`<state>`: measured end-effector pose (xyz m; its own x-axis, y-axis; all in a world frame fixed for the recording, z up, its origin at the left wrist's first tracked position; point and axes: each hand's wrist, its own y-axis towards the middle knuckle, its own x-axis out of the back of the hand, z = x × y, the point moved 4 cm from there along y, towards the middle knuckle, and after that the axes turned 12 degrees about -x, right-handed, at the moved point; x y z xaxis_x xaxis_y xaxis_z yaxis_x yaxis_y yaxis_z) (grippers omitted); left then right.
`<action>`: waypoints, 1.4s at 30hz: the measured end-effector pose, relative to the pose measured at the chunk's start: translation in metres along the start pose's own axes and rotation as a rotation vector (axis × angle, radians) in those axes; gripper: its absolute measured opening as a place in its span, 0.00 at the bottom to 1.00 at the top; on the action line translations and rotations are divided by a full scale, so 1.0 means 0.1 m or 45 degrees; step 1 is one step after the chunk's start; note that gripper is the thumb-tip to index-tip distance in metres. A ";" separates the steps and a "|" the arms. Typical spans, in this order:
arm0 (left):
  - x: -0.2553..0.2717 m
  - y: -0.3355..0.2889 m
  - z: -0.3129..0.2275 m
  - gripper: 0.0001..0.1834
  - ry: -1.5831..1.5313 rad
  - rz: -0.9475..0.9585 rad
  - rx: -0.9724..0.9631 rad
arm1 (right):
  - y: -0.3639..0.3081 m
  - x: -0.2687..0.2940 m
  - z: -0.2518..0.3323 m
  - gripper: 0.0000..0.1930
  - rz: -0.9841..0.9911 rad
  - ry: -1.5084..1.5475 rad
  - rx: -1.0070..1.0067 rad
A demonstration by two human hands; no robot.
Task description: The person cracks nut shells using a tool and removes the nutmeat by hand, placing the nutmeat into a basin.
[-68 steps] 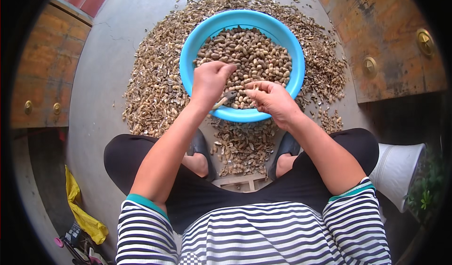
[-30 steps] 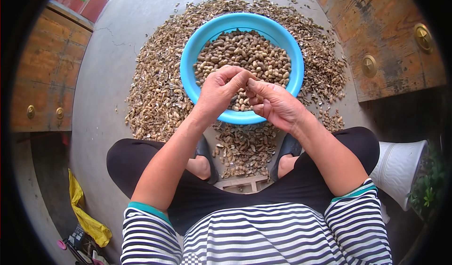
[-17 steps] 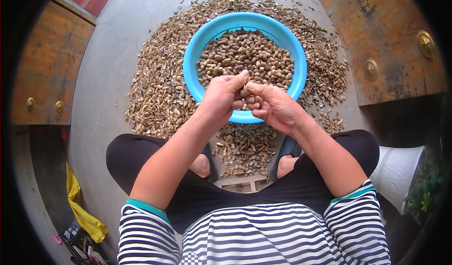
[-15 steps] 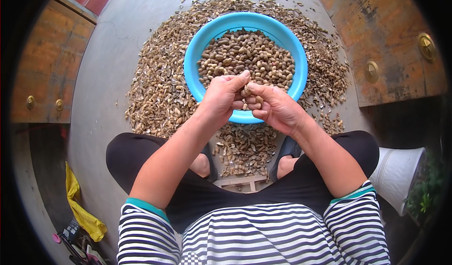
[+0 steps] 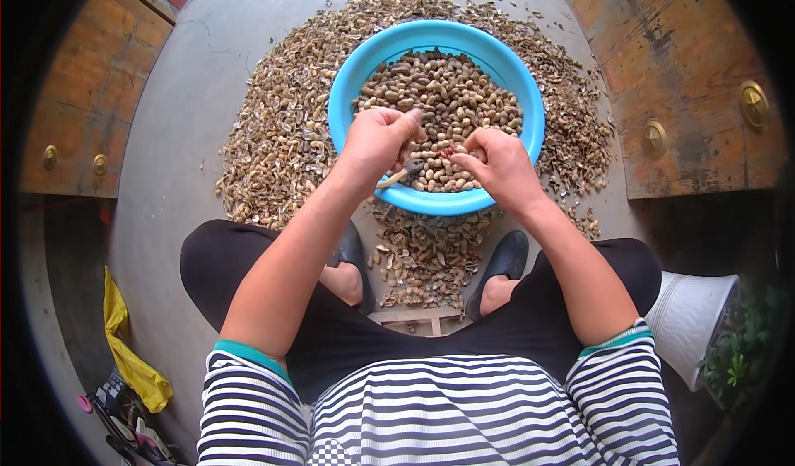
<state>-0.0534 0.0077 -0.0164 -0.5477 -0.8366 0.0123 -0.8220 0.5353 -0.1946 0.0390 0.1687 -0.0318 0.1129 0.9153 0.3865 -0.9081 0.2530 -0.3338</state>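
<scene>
A round blue basin (image 5: 345, 77) full of unshelled peanuts (image 5: 439, 89) stands on the floor before me. Over its near left part is my left hand (image 5: 378, 144), thumb raised and fingers curled in; what they hold, if anything, is hidden. Just below those fingers a blurred, pale and dark shell piece (image 5: 402, 176) hangs in the air by the basin's rim. My right hand (image 5: 500, 166) is over the near right part of the basin, thumb and fingers pinched. Small reddish peanut kernels (image 5: 450, 151) show blurred at its fingertips.
Empty peanut shells (image 5: 277, 126) lie heaped around the basin, with more shells (image 5: 431, 259) between my feet. Wooden doors with brass studs flank me, a left door (image 5: 91, 93) and a right door (image 5: 679, 68). A white pot (image 5: 689, 321) and a yellow bag (image 5: 128, 342) are beside me.
My hands were together over the basin's near edge, fingers on a peanut. They have moved apart, left and right. The blurred shell piece and the reddish kernels have come into sight.
</scene>
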 end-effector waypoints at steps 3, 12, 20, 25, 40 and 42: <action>0.02 -0.03 0.08 0.17 0.202 0.096 0.006 | 0.05 0.00 0.03 0.12 -0.304 -0.409 0.158; -0.17 -0.29 0.28 0.11 0.912 0.620 -0.132 | 0.20 0.08 -0.08 0.13 -0.379 -0.300 0.113; -0.18 -0.29 0.02 0.12 0.733 0.277 -0.367 | 0.11 0.02 -0.03 0.14 0.243 0.707 -0.264; -0.15 -0.27 -0.20 0.10 0.519 0.013 -0.792 | 0.05 -0.04 0.02 0.13 0.463 0.823 -0.228; -0.22 -0.34 -0.15 0.04 0.463 -0.127 -0.582 | -0.05 -0.14 0.08 0.13 0.419 0.846 -0.236; -0.23 -0.33 -0.12 0.04 0.469 -0.121 -0.574 | -0.05 -0.15 0.09 0.13 0.410 0.852 -0.242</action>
<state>-0.0154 0.0107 0.0019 -0.4204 -0.8307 0.3650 -0.8112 0.5243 0.2589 0.0387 0.1508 -0.0281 0.1294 0.9324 -0.3376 -0.8593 -0.0645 -0.5073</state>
